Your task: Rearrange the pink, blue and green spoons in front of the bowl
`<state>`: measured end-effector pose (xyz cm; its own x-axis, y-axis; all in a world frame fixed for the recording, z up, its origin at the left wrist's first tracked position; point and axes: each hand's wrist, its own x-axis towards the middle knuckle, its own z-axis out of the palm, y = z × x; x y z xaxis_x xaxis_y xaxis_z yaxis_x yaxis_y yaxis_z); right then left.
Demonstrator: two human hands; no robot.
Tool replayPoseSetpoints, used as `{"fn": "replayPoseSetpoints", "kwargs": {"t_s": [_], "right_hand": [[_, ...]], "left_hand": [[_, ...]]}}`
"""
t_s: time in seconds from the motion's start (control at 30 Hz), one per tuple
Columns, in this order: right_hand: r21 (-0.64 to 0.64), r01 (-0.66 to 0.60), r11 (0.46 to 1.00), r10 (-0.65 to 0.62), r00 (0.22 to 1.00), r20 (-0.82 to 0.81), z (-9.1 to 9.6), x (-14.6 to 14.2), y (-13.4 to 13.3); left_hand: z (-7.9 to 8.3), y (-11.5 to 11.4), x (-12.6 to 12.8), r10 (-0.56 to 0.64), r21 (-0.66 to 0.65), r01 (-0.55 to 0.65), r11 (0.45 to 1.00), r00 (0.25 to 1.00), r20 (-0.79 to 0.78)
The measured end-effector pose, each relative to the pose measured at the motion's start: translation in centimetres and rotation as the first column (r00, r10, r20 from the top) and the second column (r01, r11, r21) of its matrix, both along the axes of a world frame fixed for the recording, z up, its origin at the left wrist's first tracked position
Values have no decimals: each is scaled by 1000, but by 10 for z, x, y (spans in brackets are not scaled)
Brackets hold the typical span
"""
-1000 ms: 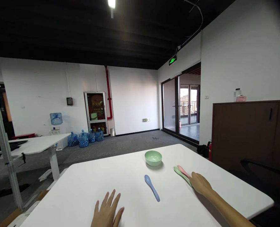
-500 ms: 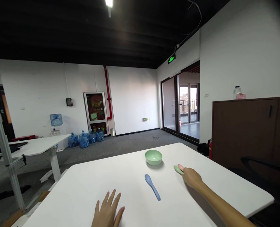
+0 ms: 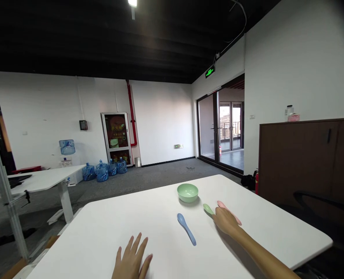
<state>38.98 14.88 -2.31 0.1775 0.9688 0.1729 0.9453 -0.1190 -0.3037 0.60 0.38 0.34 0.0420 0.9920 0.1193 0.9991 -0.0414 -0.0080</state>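
Note:
My right hand (image 3: 225, 221) is closed on a green spoon (image 3: 208, 209), whose bowl end points out to the left past my fingers; the handle is hidden under the hand. Just behind the hand lies a pink spoon (image 3: 238, 221) on the table, its middle partly covered by my fingers. A blue spoon (image 3: 186, 229) rests on the tabletop between my two hands. Beyond it stands a green bowl (image 3: 187, 193), upright, with nothing visible in it. At the near edge, my left hand (image 3: 131, 259) lies flat with fingers spread, touching no utensil.
All of this is on a white table (image 3: 108, 221) with rounded corners. Another white table (image 3: 49, 179) stands to the left, near several blue water bottles (image 3: 102, 171) on the floor. A brown cabinet (image 3: 296, 155) is at the right.
My right hand has moved left with the green spoon, toward the blue spoon. The pink spoon stays behind, and more of it shows. My left hand keeps its place.

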Motion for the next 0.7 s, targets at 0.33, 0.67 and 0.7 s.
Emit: {"fn": "replayPoseSetpoints", "kwargs": {"t_s": [0.33,0.67,0.7], "right_hand": [[-45,-136,990,139,988,62,0,-36,-11],[-48,-120,992,123,990,72,-7,-35,-9],[-48,-119,992,122,990,74,-8,-35,-9]], "left_hand": [[-14,6,-11,-40,96,36,995,998,39],[-18,7,-14,-63,120,55,991,996,65],[-18,7,-14,-60,120,52,991,996,64]]}}
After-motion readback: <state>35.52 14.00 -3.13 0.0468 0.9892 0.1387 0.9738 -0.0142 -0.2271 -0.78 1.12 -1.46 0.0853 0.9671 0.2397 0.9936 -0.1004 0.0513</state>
